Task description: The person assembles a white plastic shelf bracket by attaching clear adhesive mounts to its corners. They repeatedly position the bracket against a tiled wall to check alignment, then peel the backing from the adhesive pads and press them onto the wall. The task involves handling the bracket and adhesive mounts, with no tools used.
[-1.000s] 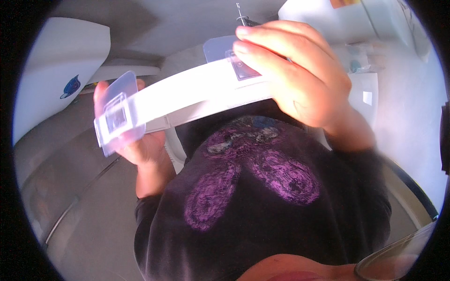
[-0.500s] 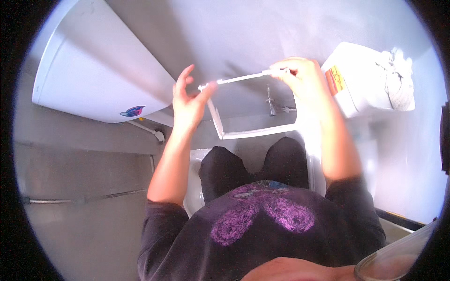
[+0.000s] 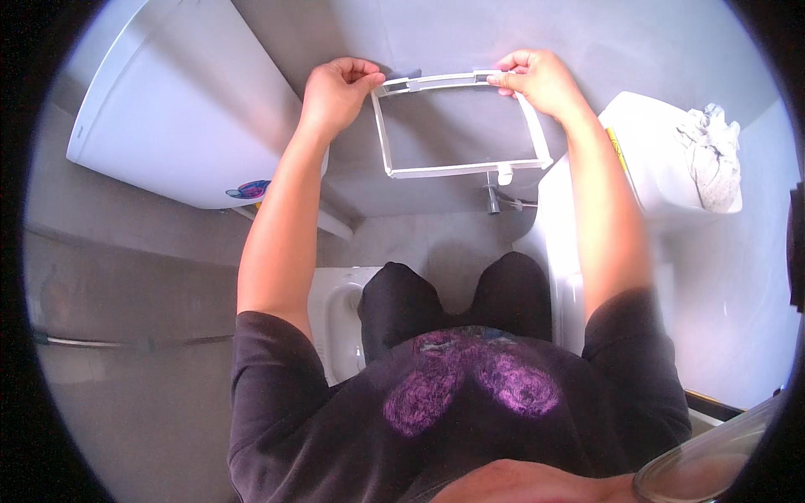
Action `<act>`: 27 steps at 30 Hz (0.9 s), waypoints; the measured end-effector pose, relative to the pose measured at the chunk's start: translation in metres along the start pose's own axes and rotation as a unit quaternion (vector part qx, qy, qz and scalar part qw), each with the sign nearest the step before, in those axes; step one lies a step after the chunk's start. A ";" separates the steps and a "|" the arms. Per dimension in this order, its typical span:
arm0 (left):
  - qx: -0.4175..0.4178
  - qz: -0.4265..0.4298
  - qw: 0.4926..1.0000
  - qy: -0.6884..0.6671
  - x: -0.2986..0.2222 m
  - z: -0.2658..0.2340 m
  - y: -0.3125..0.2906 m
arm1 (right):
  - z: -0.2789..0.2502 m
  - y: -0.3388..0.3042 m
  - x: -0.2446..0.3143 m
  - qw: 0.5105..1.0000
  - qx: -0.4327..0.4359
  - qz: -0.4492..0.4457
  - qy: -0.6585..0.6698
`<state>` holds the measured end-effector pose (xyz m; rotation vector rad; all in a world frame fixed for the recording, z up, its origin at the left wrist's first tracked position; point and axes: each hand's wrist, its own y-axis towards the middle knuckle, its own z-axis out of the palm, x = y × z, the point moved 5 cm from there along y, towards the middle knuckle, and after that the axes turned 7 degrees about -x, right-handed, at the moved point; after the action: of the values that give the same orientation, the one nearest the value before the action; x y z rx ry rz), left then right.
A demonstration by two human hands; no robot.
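In front of the grey wall I hold up a white rectangular frame (image 3: 465,171) by its far upper corners. Its middle is see-through, and a small white tab hangs from its lower bar. My left hand (image 3: 340,96) pinches the left corner between thumb and fingers. At the opposite corner, my right hand (image 3: 541,82) is closed on the frame in the same way. The upper bar has lighter clip-like sections near both hands. Whether the frame touches the wall, I cannot tell.
A large white tank-like appliance (image 3: 184,117) hangs at the left. On the right stands a white container (image 3: 650,151) with a crumpled whitish cloth (image 3: 711,155), above a white basin (image 3: 563,243). A metal valve (image 3: 492,199) sits low on the wall. A squat toilet (image 3: 340,323) lies beside my legs.
Both hands have moved up and away from me with the frame. My left hand, with fingers spread before, now pinches its corner. The frame's upper bar has levelled out.
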<state>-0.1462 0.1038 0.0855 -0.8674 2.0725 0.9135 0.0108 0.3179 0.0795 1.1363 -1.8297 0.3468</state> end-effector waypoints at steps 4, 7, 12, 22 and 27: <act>-0.049 0.178 0.981 0.059 -0.012 0.002 -0.007 | 0.000 0.006 -0.002 1.000 -0.012 0.003 -0.025; -0.048 0.244 0.964 0.092 -0.018 0.003 -0.010 | 0.000 0.009 -0.006 1.000 -0.021 -0.002 -0.021; 0.061 0.131 0.988 0.052 -0.007 0.003 -0.013 | -0.001 0.001 0.008 0.999 -0.012 -0.001 -0.036; 0.245 -0.006 0.965 -0.099 -0.004 0.001 -0.026 | -0.009 -0.020 0.030 0.996 0.081 0.024 0.014; 0.286 -0.075 0.925 -0.240 -0.014 -0.002 -0.040 | -0.016 -0.029 0.033 0.989 0.119 0.067 0.048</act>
<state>-0.1083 0.0857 0.0847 -0.4210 1.6700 0.3452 0.0389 0.2941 0.1088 1.1375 -1.8180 0.7027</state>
